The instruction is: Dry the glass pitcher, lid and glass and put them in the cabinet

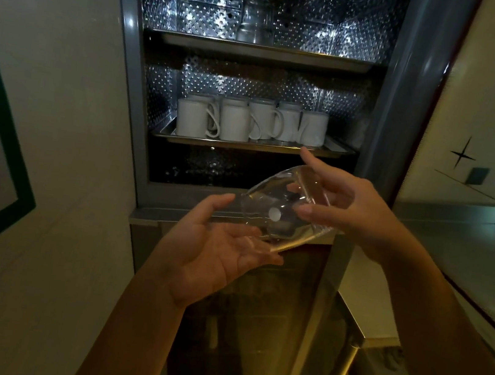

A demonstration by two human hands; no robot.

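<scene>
Just in front of the open cabinet (134,74), the clear glass (266,195) lies tilted on its side between both hands, below the shelf tray (245,147) of white mugs (236,121). The right hand (354,213) grips it from above with thumb and curled fingers, the forefinger sticking out straight. The left hand (215,246) lies palm up beneath it, fingers relaxed and spread, fingertips at its lower edge.

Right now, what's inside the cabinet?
White mugs stand on the middle tray, and a clear glass vessel on the top tray. The lowest space is too dark to tell.
</scene>
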